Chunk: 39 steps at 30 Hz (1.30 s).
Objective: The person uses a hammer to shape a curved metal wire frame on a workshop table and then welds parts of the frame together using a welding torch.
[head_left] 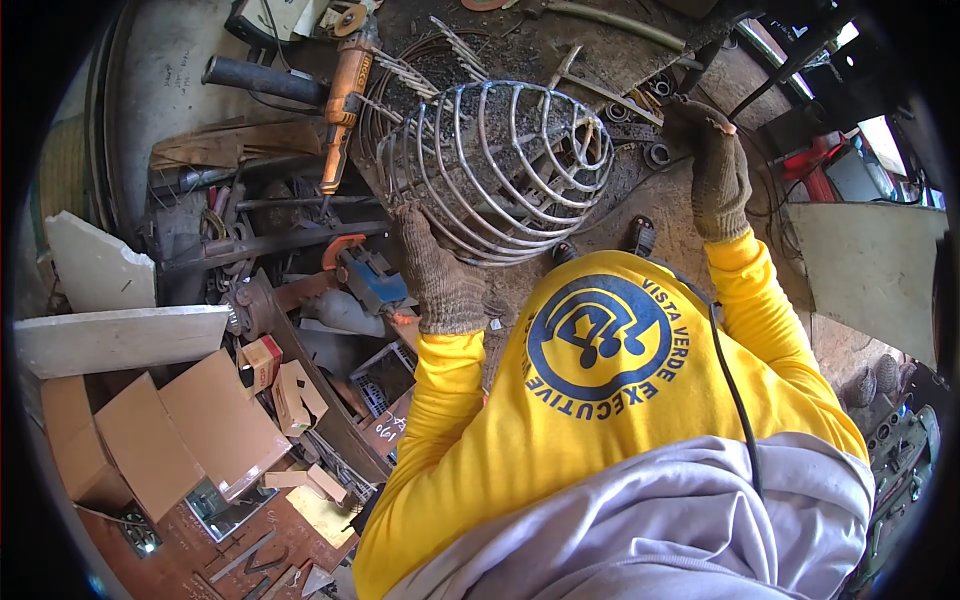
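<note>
A cage of bent metal rods (500,165), with curved ribs crossed by rings and narrowing to a small ring at its right end, lies in front of me on a dark, littered work surface. My left hand (440,270), in a brown knitted glove, is at the cage's lower left edge, its fingers curled against the rods and partly hidden. Away from the cage, to its right, my right hand (715,175) is raised in a matching glove. Its fingers are apart, and I see nothing held in them.
An orange angle grinder (347,100) with a dark side handle lies left of the cage. Twisted rods (460,50) stick out behind it, and a hammer (620,25) lies farther back. Cardboard boxes (205,420), pale boards (120,338) and a blue-and-orange tool (370,280) crowd the left.
</note>
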Each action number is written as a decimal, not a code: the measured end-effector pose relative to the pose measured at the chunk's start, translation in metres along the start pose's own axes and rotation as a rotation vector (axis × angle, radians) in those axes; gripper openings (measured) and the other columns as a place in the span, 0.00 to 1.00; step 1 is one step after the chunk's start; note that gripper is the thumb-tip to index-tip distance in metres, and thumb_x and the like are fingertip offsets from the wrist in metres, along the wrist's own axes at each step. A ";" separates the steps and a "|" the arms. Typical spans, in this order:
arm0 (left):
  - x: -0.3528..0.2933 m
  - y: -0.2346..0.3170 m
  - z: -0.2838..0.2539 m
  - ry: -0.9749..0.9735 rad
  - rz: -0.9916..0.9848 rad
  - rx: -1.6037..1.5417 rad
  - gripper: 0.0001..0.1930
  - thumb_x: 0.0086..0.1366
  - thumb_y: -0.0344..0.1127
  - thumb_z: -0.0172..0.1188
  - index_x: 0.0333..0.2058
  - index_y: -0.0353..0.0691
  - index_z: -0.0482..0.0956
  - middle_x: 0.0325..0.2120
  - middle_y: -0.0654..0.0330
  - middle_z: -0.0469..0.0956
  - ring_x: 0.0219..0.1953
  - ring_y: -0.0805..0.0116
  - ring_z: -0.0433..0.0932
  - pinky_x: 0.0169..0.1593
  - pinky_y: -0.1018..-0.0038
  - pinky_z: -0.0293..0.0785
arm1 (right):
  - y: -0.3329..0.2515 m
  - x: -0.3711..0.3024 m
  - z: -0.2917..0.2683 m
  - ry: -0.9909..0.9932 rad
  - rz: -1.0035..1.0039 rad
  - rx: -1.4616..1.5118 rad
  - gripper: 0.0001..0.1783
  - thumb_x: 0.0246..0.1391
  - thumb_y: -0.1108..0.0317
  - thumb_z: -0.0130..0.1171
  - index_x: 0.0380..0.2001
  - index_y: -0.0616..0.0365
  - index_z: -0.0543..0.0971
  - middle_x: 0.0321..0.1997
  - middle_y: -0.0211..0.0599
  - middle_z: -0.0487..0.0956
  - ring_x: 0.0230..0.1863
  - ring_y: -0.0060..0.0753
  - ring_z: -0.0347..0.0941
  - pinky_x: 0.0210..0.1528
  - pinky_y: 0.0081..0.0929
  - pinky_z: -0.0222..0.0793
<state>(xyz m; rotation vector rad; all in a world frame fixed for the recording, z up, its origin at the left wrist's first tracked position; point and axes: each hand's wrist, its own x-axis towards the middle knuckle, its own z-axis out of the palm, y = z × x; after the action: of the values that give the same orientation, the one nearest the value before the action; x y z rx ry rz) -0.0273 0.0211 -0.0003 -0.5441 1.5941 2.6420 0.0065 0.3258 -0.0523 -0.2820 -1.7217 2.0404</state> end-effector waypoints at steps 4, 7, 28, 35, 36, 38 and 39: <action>0.004 -0.004 -0.005 -0.038 -0.023 -0.033 0.30 0.67 0.55 0.52 0.62 0.46 0.63 0.62 0.56 0.64 0.62 0.54 0.66 0.62 0.53 0.66 | -0.003 0.003 0.006 0.053 -0.012 0.039 0.29 0.69 0.49 0.38 0.49 0.66 0.76 0.44 0.45 0.80 0.45 0.35 0.78 0.54 0.30 0.69; 0.004 -0.003 -0.007 -0.063 -0.044 -0.092 0.30 0.67 0.55 0.51 0.62 0.47 0.63 0.62 0.56 0.64 0.61 0.53 0.66 0.62 0.52 0.66 | -0.002 0.005 0.007 0.051 -0.011 0.040 0.29 0.69 0.50 0.38 0.49 0.66 0.76 0.44 0.44 0.81 0.45 0.34 0.77 0.54 0.30 0.69; 0.009 0.004 -0.020 -0.207 -0.248 -0.383 0.32 0.63 0.59 0.54 0.61 0.49 0.66 0.61 0.56 0.66 0.60 0.50 0.66 0.63 0.51 0.62 | 0.008 0.022 0.014 0.018 0.023 0.019 0.28 0.68 0.51 0.40 0.49 0.66 0.76 0.46 0.43 0.80 0.45 0.31 0.76 0.52 0.28 0.69; 0.020 -0.002 -0.036 -0.257 -0.259 -0.395 0.32 0.67 0.61 0.45 0.63 0.50 0.63 0.64 0.57 0.61 0.64 0.50 0.61 0.66 0.50 0.56 | 0.009 0.024 0.015 0.020 0.018 0.016 0.28 0.68 0.50 0.41 0.48 0.66 0.76 0.45 0.43 0.80 0.45 0.30 0.76 0.52 0.28 0.70; 0.020 -0.001 -0.036 -0.264 -0.278 -0.413 0.32 0.68 0.61 0.43 0.63 0.50 0.63 0.64 0.57 0.61 0.64 0.51 0.60 0.66 0.50 0.55 | 0.010 0.023 0.014 0.023 0.025 0.012 0.28 0.68 0.50 0.41 0.48 0.66 0.76 0.45 0.42 0.80 0.44 0.30 0.77 0.52 0.28 0.70; 0.020 0.001 -0.032 -0.274 -0.289 -0.427 0.31 0.68 0.61 0.42 0.64 0.50 0.62 0.65 0.57 0.60 0.64 0.51 0.60 0.66 0.50 0.54 | 0.010 0.023 0.014 0.023 0.022 -0.003 0.28 0.68 0.50 0.41 0.48 0.66 0.76 0.44 0.42 0.80 0.44 0.30 0.77 0.52 0.27 0.70; 0.020 0.002 -0.030 -0.285 -0.298 -0.440 0.31 0.68 0.61 0.41 0.64 0.51 0.62 0.65 0.57 0.60 0.65 0.51 0.60 0.67 0.50 0.54 | 0.010 0.024 0.014 0.023 0.018 -0.017 0.28 0.68 0.49 0.41 0.48 0.66 0.77 0.44 0.42 0.80 0.44 0.30 0.77 0.51 0.27 0.70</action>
<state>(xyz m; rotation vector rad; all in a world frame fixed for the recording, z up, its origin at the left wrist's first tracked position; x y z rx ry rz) -0.0376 -0.0088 -0.0170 -0.3513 0.7914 2.6811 -0.0224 0.3233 -0.0561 -0.3257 -1.7293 2.0281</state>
